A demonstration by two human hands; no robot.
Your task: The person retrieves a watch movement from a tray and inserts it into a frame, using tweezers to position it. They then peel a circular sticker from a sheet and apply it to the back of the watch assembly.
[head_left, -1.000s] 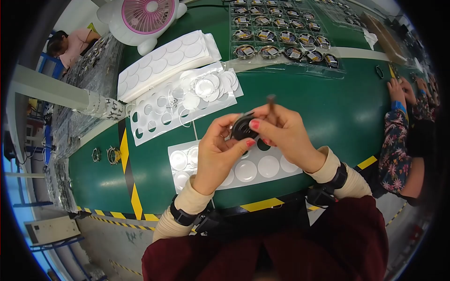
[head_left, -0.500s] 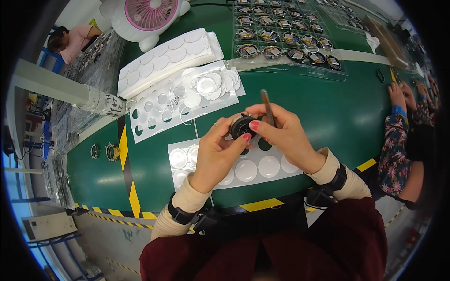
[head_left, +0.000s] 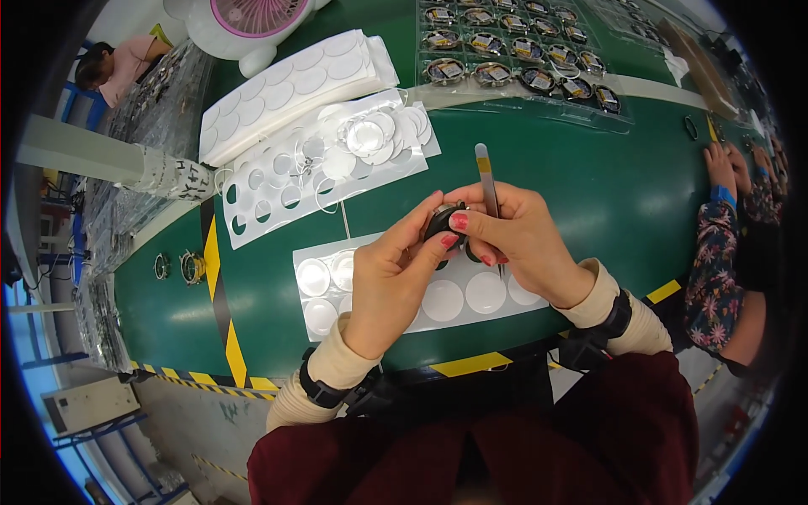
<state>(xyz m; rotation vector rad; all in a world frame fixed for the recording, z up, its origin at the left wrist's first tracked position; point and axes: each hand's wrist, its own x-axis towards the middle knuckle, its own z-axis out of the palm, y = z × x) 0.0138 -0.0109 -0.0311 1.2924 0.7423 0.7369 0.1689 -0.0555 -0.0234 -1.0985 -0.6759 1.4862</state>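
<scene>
The left hand (head_left: 389, 278) grasped a small round black part (head_left: 439, 224) between thumb and fingers, and the right hand (head_left: 532, 246) pinched the same part from the right with its thumb. Metal tweezers (head_left: 487, 181) were tucked among the right hand's fingers, blunt end pointing far and fine tip pointing near. The black part was above the green surface (head_left: 606, 194), by the far edge of a sheet of round white stickers (head_left: 332, 296).

Farther left lay a punched sheet (head_left: 278, 220) with a pile of loose white discs (head_left: 368, 137) on its right half; beyond it was a stack of sticker sheets (head_left: 290, 88), then a white and pink fan (head_left: 257, 13). At far right of these, a clear tray (head_left: 581, 120) carried rows of round assemblies (head_left: 492, 74). Two metal rings (head_left: 193, 268) stood at left, near yellow-and-black tape (head_left: 212, 252). At right, a co-worker's floral sleeve (head_left: 714, 273) showed.
</scene>
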